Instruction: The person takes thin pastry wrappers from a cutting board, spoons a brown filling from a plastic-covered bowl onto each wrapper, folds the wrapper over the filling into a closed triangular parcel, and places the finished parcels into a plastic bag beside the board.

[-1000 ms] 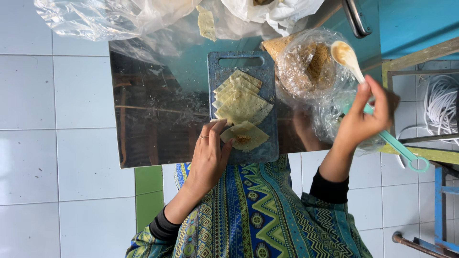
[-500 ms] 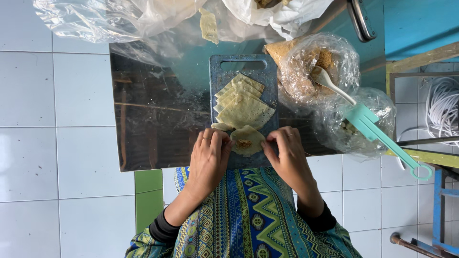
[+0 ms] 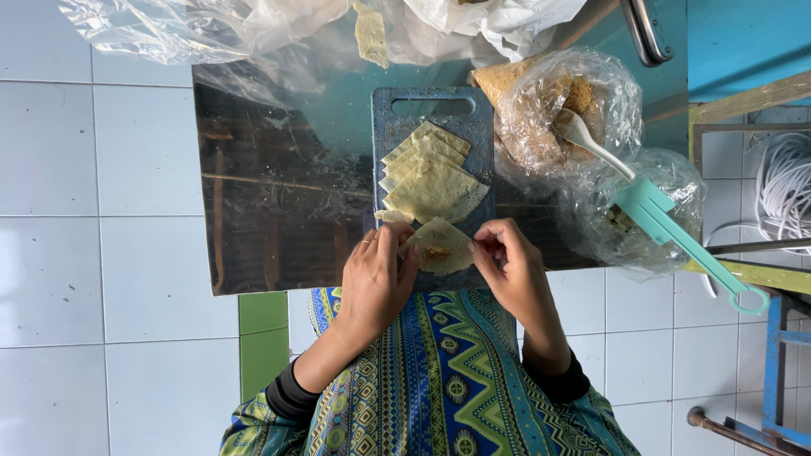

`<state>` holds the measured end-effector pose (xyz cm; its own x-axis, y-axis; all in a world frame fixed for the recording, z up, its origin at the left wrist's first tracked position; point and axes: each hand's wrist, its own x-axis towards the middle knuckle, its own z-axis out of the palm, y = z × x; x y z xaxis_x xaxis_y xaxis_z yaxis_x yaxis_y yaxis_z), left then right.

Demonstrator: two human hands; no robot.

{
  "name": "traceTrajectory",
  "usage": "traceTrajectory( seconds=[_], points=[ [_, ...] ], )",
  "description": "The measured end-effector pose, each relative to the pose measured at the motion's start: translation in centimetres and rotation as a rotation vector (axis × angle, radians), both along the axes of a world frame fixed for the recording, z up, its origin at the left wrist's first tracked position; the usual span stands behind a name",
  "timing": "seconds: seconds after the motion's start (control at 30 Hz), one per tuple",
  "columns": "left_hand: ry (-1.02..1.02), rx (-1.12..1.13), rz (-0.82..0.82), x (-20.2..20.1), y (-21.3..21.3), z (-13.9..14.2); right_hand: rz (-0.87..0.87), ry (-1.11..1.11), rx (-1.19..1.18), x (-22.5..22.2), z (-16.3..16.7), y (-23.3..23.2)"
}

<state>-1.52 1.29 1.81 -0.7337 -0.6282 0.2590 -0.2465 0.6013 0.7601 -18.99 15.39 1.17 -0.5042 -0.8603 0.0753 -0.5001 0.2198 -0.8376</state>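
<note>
On the near end of the blue plastic cutting board (image 3: 390,118), both hands pinch a pale thin dough wrapper (image 3: 446,247) with brown filling: left hand (image 3: 376,283) at its left edge, right hand (image 3: 511,270) at its right, long axis lying left-right

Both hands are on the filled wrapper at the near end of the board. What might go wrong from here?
1. The wrapper looks thin, with filling at its middle; pinched by the left hand and right hand, it may tear or spill.
2. It lies at the near edge of the cutting board, over the lap, so it may slide off.
3. The spoon leans out of the open bag close by; an elbow might tip it.
</note>
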Motion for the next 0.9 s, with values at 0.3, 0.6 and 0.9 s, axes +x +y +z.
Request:
traceTrajectory(
  seconds=[0.3,0.6,0.9],
  points=[
    [-0.084,-0.057,-0.119,0.7,0.4,0.3,0.027,-0.087,0.094,-0.2,-0.1,1.2],
    [0.138,-0.119,-0.238,2.2,0.2,-0.3,0.118,0.081,-0.113,2.1,-0.2,1.1],
    [0.063,-0.164,-0.242,2.7,0.3,-0.3,0.171,0.105,-0.158,2.8,-0.2,1.2]
  ],
)
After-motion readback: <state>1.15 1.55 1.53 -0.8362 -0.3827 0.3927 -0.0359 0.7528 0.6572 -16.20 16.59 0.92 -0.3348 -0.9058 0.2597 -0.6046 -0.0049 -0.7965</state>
